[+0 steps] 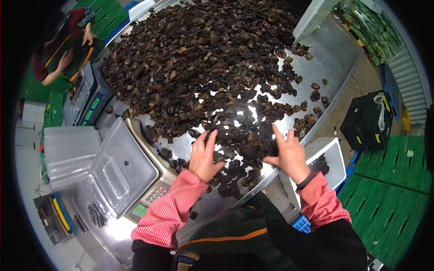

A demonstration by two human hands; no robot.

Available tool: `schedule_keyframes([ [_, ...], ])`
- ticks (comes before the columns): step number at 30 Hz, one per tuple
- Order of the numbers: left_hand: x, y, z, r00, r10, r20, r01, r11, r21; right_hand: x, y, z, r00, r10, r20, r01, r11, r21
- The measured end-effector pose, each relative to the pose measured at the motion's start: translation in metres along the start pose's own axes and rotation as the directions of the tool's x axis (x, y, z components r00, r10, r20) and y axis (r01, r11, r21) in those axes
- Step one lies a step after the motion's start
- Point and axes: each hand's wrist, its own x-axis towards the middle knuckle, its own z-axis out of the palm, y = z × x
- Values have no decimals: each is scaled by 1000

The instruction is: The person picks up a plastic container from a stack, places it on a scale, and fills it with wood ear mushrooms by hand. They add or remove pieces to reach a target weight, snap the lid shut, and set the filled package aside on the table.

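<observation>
Your left hand (205, 157) and right hand (289, 156), grips spread open and empty, rake dark dried fungus pieces (203, 58); the clear plastic tray (120, 174) is not yet filled.

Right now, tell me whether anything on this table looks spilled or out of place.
Nothing looks damaged, but loose pieces lie scattered off the dark pile toward the right edge of the steel table, and one lone piece sits on the scale pan, beside a clear container.
</observation>
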Motion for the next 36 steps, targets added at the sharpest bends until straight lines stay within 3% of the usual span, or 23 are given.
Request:
schedule_keyframes([
  [3,24,14,4,999,-20,46,17,998,60,11,-31,15,998,-43,54,39,997,74],
  [5,38,20,7,998,-46,45,44,998,46,26,-47,24,999,-35,-10,37,975,221],
  [7,47,11,22,999,-33,-35,29,993,-117,38,-55,38,998,-61,-21,65,917,395],
  [11,42,0,49,987,-40,-156,-26,915,-403,59,-55,66,989,-133,-59,131,643,755],
  [13,34,2,44,982,-143,-126,60,859,-509,65,-68,63,993,-106,55,4,490,872],
  [14,29,2,41,975,-179,-129,73,814,-577,62,-65,56,966,-146,213,-149,358,922],
  [16,18,-4,32,963,-225,-150,88,786,-612,60,-84,37,945,-168,281,-208,354,912],
  [19,-3,-16,7,943,-327,-65,126,530,-838,47,-134,1,953,-219,212,-131,333,934],
  [20,-31,-7,-50,898,-338,-283,56,725,-687,49,-168,-6,945,-283,164,-67,323,944],
  [21,-43,-13,-70,877,-347,-333,4,698,-716,59,-184,-2,905,-420,73,97,370,924],
  [23,-70,-35,-101,796,-327,-509,-124,736,-666,52,-236,-20,867,-499,-3,196,334,922],
  [24,-87,-44,-120,768,-351,-536,-128,736,-665,44,-267,-43,826,-563,-28,208,258,943],
  [27,-133,-87,-159,664,-414,-622,-101,775,-624,53,-343,-23,697,-707,-117,351,195,916],
  [29,-163,-115,-182,662,-522,-538,-94,654,-750,52,-391,-16,621,-761,-190,446,143,884],
  [31,-185,-151,-194,663,-589,-461,33,639,-769,53,-430,-6,526,-816,-241,636,190,748],
  [33,-204,-158,-200,605,-591,-533,260,780,-570,43,-448,-11,565,-822,-69,620,367,693],
  [35,-212,-145,-211,592,-556,-584,476,825,-303,27,-447,-17,555,-815,-164,709,360,606],
  [36,-213,-141,-212,589,-546,-595,482,829,-284,23,-438,-24,557,-811,-179,720,364,591],
])
